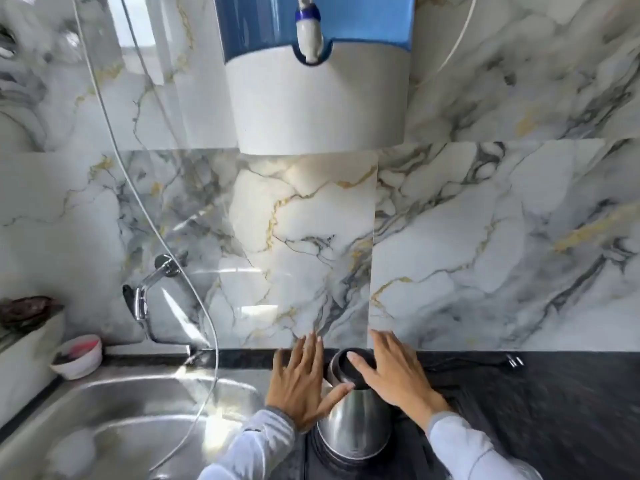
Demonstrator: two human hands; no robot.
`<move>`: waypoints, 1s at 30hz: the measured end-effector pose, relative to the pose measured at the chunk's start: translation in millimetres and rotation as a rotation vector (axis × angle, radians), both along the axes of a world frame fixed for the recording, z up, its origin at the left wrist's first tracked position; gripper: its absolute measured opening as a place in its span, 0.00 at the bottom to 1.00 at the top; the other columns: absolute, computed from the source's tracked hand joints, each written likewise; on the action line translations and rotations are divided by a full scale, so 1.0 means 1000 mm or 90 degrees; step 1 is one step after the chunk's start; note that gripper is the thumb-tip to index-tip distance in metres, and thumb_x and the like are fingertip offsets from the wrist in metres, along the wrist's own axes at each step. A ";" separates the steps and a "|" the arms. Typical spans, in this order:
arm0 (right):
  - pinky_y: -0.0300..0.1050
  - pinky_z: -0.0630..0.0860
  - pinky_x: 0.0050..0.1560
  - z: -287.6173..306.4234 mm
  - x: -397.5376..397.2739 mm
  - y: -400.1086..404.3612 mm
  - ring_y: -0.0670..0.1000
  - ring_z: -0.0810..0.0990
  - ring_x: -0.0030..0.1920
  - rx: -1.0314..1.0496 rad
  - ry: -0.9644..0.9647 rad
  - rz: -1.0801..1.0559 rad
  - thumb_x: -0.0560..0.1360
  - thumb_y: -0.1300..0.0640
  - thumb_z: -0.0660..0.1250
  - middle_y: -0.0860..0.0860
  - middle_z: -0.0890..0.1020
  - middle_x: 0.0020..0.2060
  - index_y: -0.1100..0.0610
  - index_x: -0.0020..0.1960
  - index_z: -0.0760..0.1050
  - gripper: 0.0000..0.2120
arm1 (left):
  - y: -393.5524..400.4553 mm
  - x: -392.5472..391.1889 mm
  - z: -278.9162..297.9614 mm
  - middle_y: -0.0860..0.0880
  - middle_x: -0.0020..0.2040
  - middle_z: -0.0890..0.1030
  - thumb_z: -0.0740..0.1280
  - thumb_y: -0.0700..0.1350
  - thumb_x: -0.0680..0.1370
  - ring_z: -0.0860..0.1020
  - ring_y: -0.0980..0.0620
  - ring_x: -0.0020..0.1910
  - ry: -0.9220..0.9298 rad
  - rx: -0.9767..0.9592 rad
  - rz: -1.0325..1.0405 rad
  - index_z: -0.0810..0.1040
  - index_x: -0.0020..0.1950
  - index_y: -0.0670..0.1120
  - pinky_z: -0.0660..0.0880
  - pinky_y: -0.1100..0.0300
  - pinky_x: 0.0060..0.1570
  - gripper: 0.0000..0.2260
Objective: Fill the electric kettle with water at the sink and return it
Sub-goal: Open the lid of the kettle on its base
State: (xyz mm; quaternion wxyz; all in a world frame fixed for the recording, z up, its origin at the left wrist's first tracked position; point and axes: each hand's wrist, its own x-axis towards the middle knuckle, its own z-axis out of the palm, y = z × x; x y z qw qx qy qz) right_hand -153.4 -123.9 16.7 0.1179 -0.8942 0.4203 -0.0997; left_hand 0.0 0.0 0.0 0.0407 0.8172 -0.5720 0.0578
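A shiny round steel electric kettle [356,424] stands on the dark speckled stone counter [554,410], just to the right of the big silver metal sink [114,410]. It stands straight up on a dark round base. Its black lid [353,367] is on top.

The left hand [299,386] is on the left side of the kettle. Its fingers [308,351] are spread wide and point up at the wall. The thumb lies across the top of the steel body. The right hand [394,372] is on the right side. Its fingers are wide too, and the fingertips rest on the black lid. Neither hand is closed around anything. I think the two hands sit on both sides so they can hold the kettle steady, or get ready to lift it or open the lid. I cannot tell which.

A black power cord [485,363] lies on the counter behind the kettle, with its plug near the wall. It looks unplugged, which is safe for a kettle that goes near water.

A bent chrome tap [149,292] sticks out of the marble wall above the sink. A thin clear hose [156,230] hangs down into the sink. A white and blue water filter tank with a small white spout [310,39] hangs on the wall right above the kettle. A little white bowl with something pink in it [78,356] sits at the back left corner of the sink.

I cannot see if there is water in the kettle, because the lid hides the inside.
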 end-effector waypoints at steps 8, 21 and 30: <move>0.57 0.65 0.74 -0.017 0.015 -0.003 0.56 0.76 0.74 0.049 -0.051 -0.025 0.81 0.41 0.63 0.52 0.82 0.71 0.53 0.73 0.75 0.25 | -0.013 -0.002 -0.045 0.44 0.83 0.45 0.36 0.77 0.71 0.50 0.46 0.81 0.012 0.006 -0.034 0.44 0.81 0.42 0.58 0.42 0.77 0.50; 0.51 0.79 0.65 -0.003 -0.001 -0.030 0.45 0.82 0.63 0.237 -0.277 0.106 0.83 0.58 0.62 0.52 0.81 0.70 0.39 0.76 0.68 0.25 | -0.006 -0.004 -0.043 0.42 0.82 0.54 0.44 0.76 0.75 0.59 0.44 0.79 0.010 -0.031 -0.023 0.55 0.80 0.42 0.64 0.41 0.73 0.47; 0.39 0.74 0.48 -0.003 -0.027 -0.068 0.52 0.77 0.52 0.557 -0.426 0.257 0.63 0.64 0.61 0.55 0.81 0.54 0.44 0.66 0.77 0.33 | -0.005 -0.006 -0.040 0.42 0.81 0.57 0.45 0.75 0.74 0.62 0.44 0.78 -0.008 -0.035 -0.020 0.57 0.79 0.41 0.66 0.41 0.72 0.47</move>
